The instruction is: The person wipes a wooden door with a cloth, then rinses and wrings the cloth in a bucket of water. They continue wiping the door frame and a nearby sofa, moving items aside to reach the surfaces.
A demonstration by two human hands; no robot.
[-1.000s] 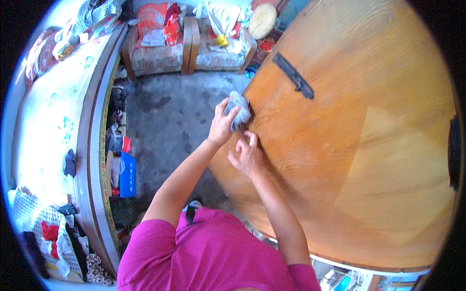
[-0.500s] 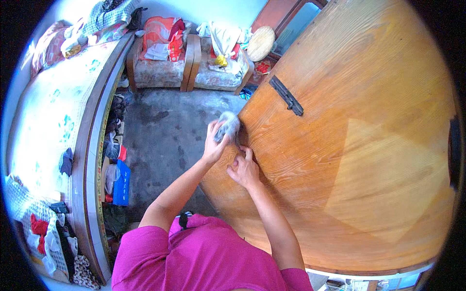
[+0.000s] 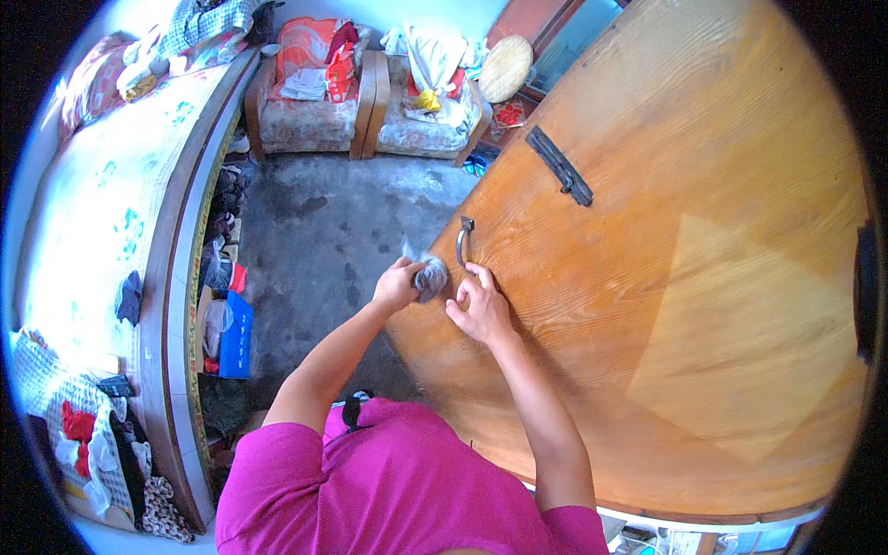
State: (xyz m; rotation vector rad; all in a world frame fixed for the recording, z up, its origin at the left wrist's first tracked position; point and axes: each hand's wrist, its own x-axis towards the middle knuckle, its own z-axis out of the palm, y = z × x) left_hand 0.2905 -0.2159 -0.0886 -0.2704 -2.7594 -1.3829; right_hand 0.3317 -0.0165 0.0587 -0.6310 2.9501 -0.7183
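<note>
My left hand is closed around a crumpled grey cloth, just off the free edge of a brown wooden door. A curved metal door handle is fixed near that edge, fully visible above my hands. My right hand rests by the door, its index finger reaching to the lower end of the handle. Thumb and index are apart there, with the other fingers partly curled. Farther up the door sits a dark slide bolt.
A bed runs along the left, with shoes, bags and a blue box beside it. Two cushioned armchairs with clothes on them stand at the far wall. Dark grey floor lies between. A round board leans behind the door.
My left hand has brought the cloth down and slightly left, uncovering the door handle. My right hand has shifted slightly to the right; its index finger stays by the handle's lower end.
</note>
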